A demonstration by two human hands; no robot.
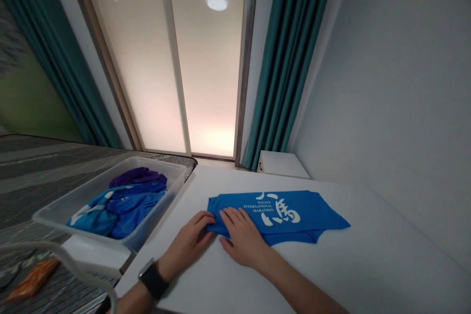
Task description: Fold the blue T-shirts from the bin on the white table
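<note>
A blue T-shirt [311,211] with white lettering reading "Dalian International Marathon" lies folded lengthwise on the white tabletop [353,265]. My left hand [191,240], with a black watch on its wrist, is at the shirt's left end. Its fingers curl over the near left corner and seem to grip the cloth. Flat on the shirt's left part rests my right hand [243,238], fingers stretched out and thumb apart, partly covering the fabric beside the print.
Left of the table stands a translucent plastic bin [47,216] holding blue and purple clothes [136,206]. A pale curved tube [69,262] crosses the lower left, near an orange packet [35,282]. Behind are a white cabinet [281,163] and a teal curtain [290,68].
</note>
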